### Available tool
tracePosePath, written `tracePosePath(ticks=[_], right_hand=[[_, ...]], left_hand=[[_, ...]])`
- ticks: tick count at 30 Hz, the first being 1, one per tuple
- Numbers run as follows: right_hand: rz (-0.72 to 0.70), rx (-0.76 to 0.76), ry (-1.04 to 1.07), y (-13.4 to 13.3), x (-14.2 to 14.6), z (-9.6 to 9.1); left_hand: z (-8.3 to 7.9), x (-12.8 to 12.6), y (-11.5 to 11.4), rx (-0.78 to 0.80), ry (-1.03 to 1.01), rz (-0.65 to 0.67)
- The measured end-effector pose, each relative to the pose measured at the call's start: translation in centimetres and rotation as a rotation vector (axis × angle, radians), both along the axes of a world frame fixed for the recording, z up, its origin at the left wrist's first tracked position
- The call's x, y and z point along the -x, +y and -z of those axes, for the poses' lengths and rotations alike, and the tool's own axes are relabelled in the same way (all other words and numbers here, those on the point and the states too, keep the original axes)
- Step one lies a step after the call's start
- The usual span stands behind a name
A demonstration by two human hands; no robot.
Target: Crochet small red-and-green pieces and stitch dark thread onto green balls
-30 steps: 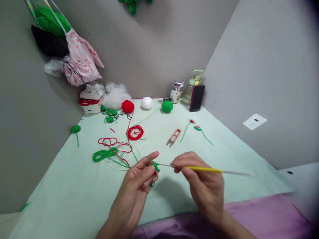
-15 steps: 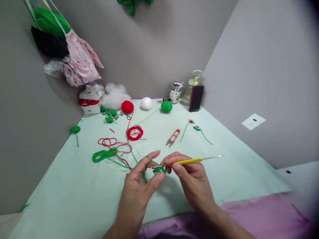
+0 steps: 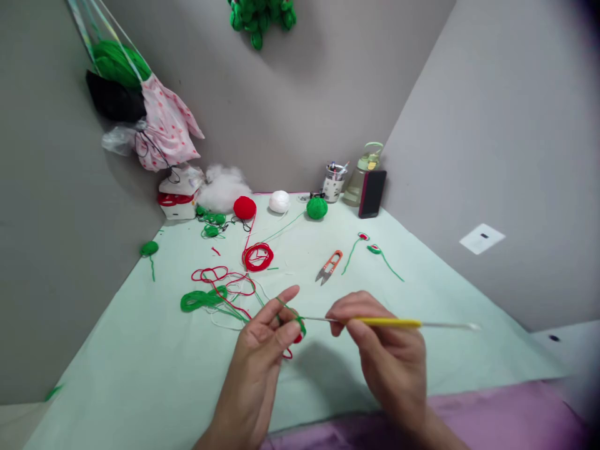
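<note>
My left hand (image 3: 267,337) pinches a small green and red crochet piece (image 3: 298,329) between thumb and fingers, with green yarn running over the raised forefinger. My right hand (image 3: 379,347) grips a crochet hook (image 3: 389,322) with a yellow handle, held level. Its metal tip reaches into the crochet piece. Green yarn (image 3: 199,300) and red yarn (image 3: 225,278) trail from the piece across the pale green table (image 3: 140,375).
Orange thread snips (image 3: 329,266) lie beyond my hands. Red (image 3: 244,207), white (image 3: 279,201) and green (image 3: 317,207) yarn balls sit at the back, with white stuffing (image 3: 225,186), a pen cup (image 3: 332,184), a bottle (image 3: 360,175) and a phone (image 3: 372,194). Two small finished pieces (image 3: 370,245) lie right.
My right hand has drawn the hook back to the right, away from my left hand, and levelled it. The camera has tilted slightly down.
</note>
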State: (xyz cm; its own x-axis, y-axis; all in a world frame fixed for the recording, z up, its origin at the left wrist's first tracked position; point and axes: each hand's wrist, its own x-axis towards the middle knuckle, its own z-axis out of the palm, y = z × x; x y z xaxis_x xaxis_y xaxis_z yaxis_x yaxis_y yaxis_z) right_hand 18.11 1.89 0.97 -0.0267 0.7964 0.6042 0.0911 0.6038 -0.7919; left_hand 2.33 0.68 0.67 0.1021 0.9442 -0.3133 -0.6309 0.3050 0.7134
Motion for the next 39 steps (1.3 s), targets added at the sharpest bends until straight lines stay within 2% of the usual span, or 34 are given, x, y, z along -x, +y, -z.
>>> tracePosePath(ticks=[1, 3, 6, 8, 12, 15, 18, 20, 23, 26, 29, 32, 34, 36, 39], right_hand=[[-0.003, 0.029, 0.021, 0.1, 0.1, -0.1], [0.010, -0.011, -0.064, 0.0, 0.4, -0.2], [0.044, -0.130, -0.247, -0.2, 0.3, -0.1], [0.033, -0.101, -0.169, -0.1, 0.1, 0.1], [-0.072, 0.104, 0.123, 0.6, 0.1, 0.3], [-0.131, 0.144, 0.115, 0.8, 0.7, 0.2], [-0.123, 0.125, 0.085, 0.4, 1.1, 0.1], [-0.102, 0.082, 0.020, 0.1, 1.0, 0.2], [-0.076, -0.008, -0.084, -0.2, 0.4, 0.3], [-0.062, 0.042, 0.021, 0.2, -0.2, 0.3], [-0.077, 0.135, 0.142, 0.4, 0.0, 0.3], [-0.015, -0.011, -0.098, -0.1, 0.4, 0.6], [0.043, -0.128, -0.234, -0.4, 0.3, 0.8], [0.055, -0.115, -0.159, -0.3, 0.1, 0.6], [-0.028, 0.038, 0.099, 0.4, 0.0, 0.0]], left_hand=[[-0.1, -0.1, -0.1, -0.034, 0.046, -0.051], [-0.2, -0.5, -0.2, -0.076, 0.072, -0.103], [-0.3, -0.7, -0.1, -0.009, -0.064, 0.006], [-0.3, -0.4, 0.1, 0.035, -0.115, 0.056], [-0.3, 0.0, 0.1, -0.022, 0.001, -0.006], [-0.2, -0.4, -0.2, -0.065, 0.041, -0.028], [-0.1, -0.8, -0.3, -0.061, 0.052, -0.026], [0.0, -0.7, -0.2, -0.049, 0.033, -0.021], [0.0, -0.1, 0.2, -0.005, -0.068, 0.059], [-0.2, 0.4, 0.4, 0.043, -0.126, 0.121], [-0.2, 0.1, 0.2, -0.005, -0.014, 0.040], [-0.3, -0.7, 0.0, -0.087, 0.078, -0.078], [-0.4, -0.8, 0.0, -0.054, 0.030, -0.022], [-0.5, -0.5, 0.1, 0.004, -0.033, 0.065], [-0.6, 0.0, 0.3, -0.004, -0.006, 0.042]])
